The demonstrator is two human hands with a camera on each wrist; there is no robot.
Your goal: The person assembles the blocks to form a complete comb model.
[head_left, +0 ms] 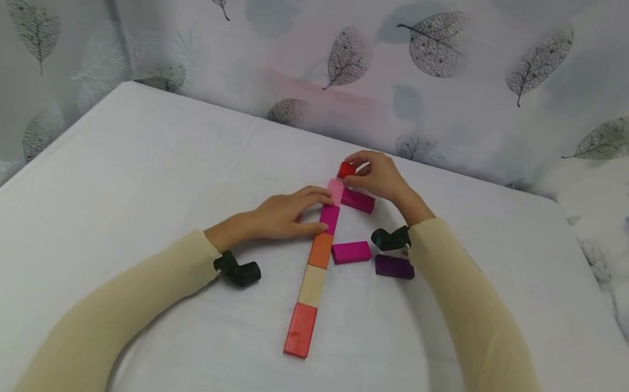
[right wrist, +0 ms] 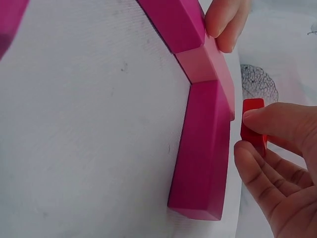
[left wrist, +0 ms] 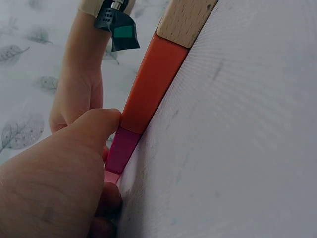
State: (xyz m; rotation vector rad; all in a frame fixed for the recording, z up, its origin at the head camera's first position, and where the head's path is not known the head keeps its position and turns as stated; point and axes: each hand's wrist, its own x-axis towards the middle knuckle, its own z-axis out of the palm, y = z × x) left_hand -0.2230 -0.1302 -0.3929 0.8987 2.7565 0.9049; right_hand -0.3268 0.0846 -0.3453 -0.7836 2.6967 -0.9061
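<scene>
A line of wooden blocks runs away from me in the head view: red [head_left: 300, 331], natural wood [head_left: 312, 285], orange [head_left: 320, 251], magenta [head_left: 328, 219], light pink [head_left: 335, 191]. My left hand [head_left: 282, 215] touches it from the left, thumb at the magenta block's near end and fingertips by the light pink one. At the far end, my right hand [head_left: 380, 176] pinches a small red block [right wrist: 253, 128] between thumb and fingers. In the right wrist view, that block appears beyond a dark magenta block [right wrist: 200, 151] which angles off beside the light pink one.
Right of the line lie another magenta block [head_left: 351, 252] and a purple block [head_left: 395, 267], the latter near my right sleeve. A white cloth covers the table [head_left: 174, 155]. Behind it hangs a leaf-patterned curtain [head_left: 292, 16]. Dark wrist cameras stick out from both cuffs.
</scene>
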